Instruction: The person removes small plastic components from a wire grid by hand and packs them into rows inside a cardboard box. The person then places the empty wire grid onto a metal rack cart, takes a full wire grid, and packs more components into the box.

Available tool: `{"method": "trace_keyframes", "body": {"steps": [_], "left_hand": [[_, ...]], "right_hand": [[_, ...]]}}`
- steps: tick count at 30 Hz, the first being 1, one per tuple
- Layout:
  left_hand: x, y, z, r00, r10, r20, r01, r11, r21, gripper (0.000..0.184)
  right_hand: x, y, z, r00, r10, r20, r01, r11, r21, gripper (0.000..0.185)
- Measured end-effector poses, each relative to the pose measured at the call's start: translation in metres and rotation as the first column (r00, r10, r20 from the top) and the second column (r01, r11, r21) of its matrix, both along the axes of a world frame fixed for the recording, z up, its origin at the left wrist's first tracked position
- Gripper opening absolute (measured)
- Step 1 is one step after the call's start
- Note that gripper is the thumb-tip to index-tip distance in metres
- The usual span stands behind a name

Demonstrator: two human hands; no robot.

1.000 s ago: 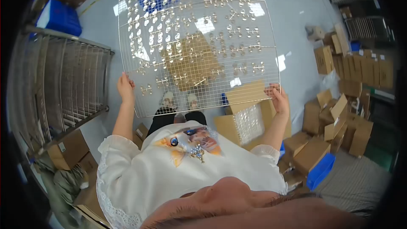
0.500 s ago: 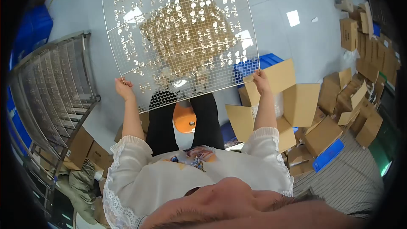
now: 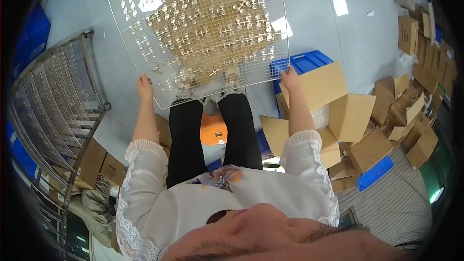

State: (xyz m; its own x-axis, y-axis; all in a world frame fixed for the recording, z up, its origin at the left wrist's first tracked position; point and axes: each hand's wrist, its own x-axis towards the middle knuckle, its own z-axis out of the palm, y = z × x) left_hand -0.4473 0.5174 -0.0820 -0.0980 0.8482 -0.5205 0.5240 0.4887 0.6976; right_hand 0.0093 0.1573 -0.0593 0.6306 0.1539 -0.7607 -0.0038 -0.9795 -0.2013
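A large wire mesh rack point(image 3: 203, 38) is held out in front of me, its near edge above my feet. Many small shiny clear pieces lie in rows across it. At its left edge, near the close corner, my left hand point(image 3: 144, 87) is closed on the frame. My right hand point(image 3: 290, 78) grips the close right corner. Through the mesh a flat brown cardboard sheet point(image 3: 273, 38) shows on the floor.
At the left stands a metal rack point(image 3: 89, 67) with stacked mesh shelves. Beside my right arm are an open cardboard box point(image 3: 316, 87) and a blue crate point(image 3: 309, 61). An orange stool point(image 3: 212, 130) shows between my legs. More boxes point(image 3: 369, 150) lie right.
The view has tilted and shifted, showing my legs and the orange stool. The mesh rack appears farther up and left in view, still in both hands.
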Motion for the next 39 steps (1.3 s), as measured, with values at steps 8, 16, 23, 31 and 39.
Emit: {"method": "trace_keyframes", "body": {"steps": [8,16,23,31,39], "left_hand": [[0.003,-0.026,0.052,0.767,-0.590,-0.251,0.556,0.807,-0.198,0.040],[0.062,-0.156,0.205,-0.216,-0.972,-0.089,0.964,-0.198,-0.179,0.044],[0.071,-0.213,0.191,-0.766,-0.612,-0.197,0.597,-0.564,-0.570,0.031],[0.139,-0.323,0.267,-0.857,-0.508,0.083,0.434,-0.799,-0.416,0.025],[0.196,-0.371,0.175,-0.773,-0.617,-0.144,0.624,-0.782,0.000,0.011]], "right_hand": [[-0.110,-0.001,0.096,0.906,0.124,0.406,-0.276,0.898,0.342,0.050],[-0.341,-0.184,0.197,0.954,-0.295,0.049,0.282,0.942,0.180,0.031],[-0.342,-0.241,0.170,0.864,-0.503,-0.001,0.484,0.830,0.276,0.030],[-0.326,-0.292,0.070,0.954,-0.167,-0.250,0.243,0.918,0.315,0.036],[-0.368,-0.253,-0.107,0.929,-0.055,-0.365,0.134,0.972,0.193,0.045]]}}
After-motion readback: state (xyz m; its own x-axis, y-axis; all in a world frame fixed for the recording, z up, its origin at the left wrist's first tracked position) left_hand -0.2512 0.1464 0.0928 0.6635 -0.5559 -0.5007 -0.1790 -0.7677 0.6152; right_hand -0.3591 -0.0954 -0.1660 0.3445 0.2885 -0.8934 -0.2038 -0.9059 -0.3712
